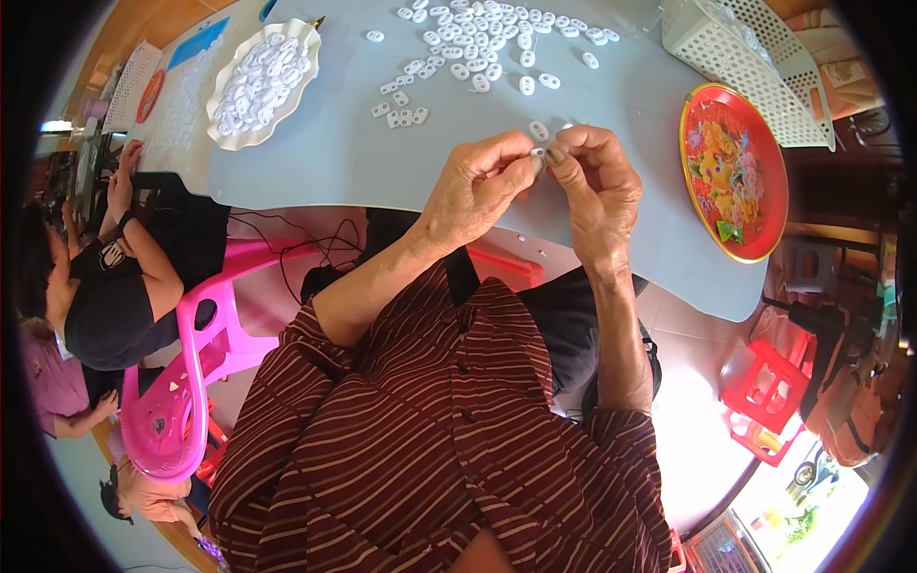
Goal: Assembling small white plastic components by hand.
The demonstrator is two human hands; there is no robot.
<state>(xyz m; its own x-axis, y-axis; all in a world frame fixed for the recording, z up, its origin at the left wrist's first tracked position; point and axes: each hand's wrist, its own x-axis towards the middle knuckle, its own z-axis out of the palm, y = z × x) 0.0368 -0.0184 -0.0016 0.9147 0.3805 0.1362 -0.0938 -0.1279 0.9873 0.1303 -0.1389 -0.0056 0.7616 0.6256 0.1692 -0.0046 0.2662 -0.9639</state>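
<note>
My left hand (478, 186) and right hand (597, 181) meet fingertip to fingertip, pinching a small white piece (538, 151) over the grey worktop (353, 153). Loose white pieces (478, 43) lie at twelve o'clock, a flowered red tray (734, 172) at three.

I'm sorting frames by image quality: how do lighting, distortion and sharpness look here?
Head view: even daylight, no harsh glare on the table; fisheye bends its edge and blacks the corners; both hands are sharp, the tiny white piece hard to resolve.
</note>
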